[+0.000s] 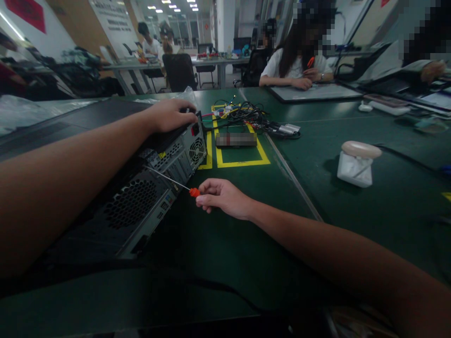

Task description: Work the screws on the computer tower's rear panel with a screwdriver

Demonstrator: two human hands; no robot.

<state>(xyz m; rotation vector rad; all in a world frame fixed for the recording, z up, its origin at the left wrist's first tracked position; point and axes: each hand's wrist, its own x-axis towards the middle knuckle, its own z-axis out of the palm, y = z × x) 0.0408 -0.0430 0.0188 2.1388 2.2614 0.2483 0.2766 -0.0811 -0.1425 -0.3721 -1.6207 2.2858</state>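
Since the case (141,202) lies on the near left of the table (299,155) with its rear turned right, my right hand (225,199) can come at it from the side. I grip the screwdriver (194,192) by its orange handle between thumb and fingertips, a light hold that I judge leaves it free to turn; the shaft points left, its tip against or just beside the case, too dark there to tell which. My left hand (172,115) is unclenched, laid on the far top edge of the case with its fingers bent over, probably to keep the case from shifting. Farther off, the cables (248,115) lie heaped just behind a small black box (236,141) inside yellow tape (243,164), which seems to mark a place for things set apart from the tool.
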